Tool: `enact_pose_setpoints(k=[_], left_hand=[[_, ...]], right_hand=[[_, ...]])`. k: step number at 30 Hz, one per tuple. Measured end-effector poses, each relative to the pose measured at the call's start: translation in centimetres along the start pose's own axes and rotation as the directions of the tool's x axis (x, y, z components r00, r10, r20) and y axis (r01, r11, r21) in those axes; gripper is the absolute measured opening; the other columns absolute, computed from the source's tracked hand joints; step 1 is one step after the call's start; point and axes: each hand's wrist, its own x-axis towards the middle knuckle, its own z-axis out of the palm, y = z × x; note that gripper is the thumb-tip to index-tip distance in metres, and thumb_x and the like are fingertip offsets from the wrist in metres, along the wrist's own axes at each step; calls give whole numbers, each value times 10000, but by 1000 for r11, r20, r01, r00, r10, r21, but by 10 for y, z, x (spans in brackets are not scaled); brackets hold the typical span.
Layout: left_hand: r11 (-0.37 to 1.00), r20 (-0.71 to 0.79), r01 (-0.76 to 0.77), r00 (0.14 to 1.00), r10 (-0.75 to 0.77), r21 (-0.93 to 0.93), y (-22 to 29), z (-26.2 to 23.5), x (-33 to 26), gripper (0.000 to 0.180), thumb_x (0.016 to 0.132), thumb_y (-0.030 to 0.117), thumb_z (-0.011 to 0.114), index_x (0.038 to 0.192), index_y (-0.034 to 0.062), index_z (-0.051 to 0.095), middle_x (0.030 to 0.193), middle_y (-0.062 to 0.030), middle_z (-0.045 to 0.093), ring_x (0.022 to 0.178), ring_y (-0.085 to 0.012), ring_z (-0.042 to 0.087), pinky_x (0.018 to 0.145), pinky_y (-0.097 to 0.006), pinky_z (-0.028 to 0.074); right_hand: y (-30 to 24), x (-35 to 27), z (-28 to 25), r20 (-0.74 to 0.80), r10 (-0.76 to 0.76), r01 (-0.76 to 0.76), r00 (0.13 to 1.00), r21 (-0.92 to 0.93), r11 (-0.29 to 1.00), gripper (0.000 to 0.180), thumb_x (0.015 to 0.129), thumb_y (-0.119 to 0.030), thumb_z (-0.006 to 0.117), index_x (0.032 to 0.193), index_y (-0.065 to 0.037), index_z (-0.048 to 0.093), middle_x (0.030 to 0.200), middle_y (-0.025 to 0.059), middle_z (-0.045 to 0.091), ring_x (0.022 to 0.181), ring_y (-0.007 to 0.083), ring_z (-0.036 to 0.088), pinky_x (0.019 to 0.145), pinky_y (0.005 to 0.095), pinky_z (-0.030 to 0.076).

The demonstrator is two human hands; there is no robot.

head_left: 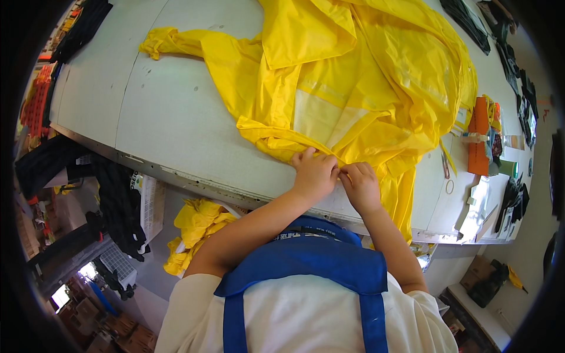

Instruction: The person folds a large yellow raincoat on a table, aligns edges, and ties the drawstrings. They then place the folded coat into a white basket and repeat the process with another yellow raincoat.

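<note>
On the tabletop [170,112], your left hand [316,174] and right hand [360,186] pinch the garment [376,76]; likely light, slippery; grip its edge [282,134].

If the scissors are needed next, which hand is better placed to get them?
Probably the right hand: it is nearer the scissors, which lie to its right on the table. The left hand is farther off. Both appear to pinch the yellow garment, so the right would likely let go first.
</note>
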Motion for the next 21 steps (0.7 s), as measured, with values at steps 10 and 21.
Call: enact_pose_setpoints(k=[10, 21], left_hand=[[1000, -42, 8, 999, -7, 10, 6, -25, -2, 124, 739, 194, 666, 823, 121, 614, 924, -17, 617, 1011, -269, 474, 834, -484, 279], [994, 35, 75, 997, -73, -75, 8, -19, -4, 128, 766, 255, 668, 806, 137, 639, 856, 17, 650, 997, -221, 506, 798, -464, 279]], right_hand=[[-13, 9, -2, 41, -21, 22, 999, -28, 999, 65, 738, -80, 652, 754, -53, 595, 767, 76, 575, 770, 264, 563, 710, 370, 479], [1, 5, 6, -41, -78, 79, 996, 20, 997, 80, 733, -51, 632, 791, -63, 577, 735, 106, 586, 701, 291, 574, 660, 386, 483]])
